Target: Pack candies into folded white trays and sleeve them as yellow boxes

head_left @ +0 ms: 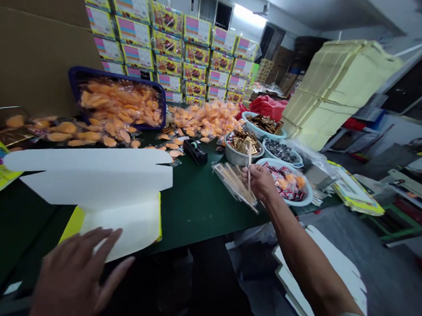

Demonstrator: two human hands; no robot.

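My right hand [260, 179] pinches a thin wooden stick [250, 162], which points upward. Below it lies a bundle of similar wooden sticks [232, 183] in clear wrapping. Just right of that hand is a pale blue basin [309, 192] with red-and-white packets and a few orange pieces. Over at the left, an unfolded carton [121, 222], white inside and yellow outside, lies with its lid flap up. My left hand [83, 270] hovers over or rests on the carton's near edge, fingers apart and holding nothing; contact cannot be made out.
A tape dispenser [195, 152] stands mid-table. Behind it are wrapped orange pieces [208, 119] and a purple basket [118, 73] full of them. Tubs of gold packets [244, 141] and dark packets [283, 150] sit right. Stacked yellow boxes [167, 45] line the back.
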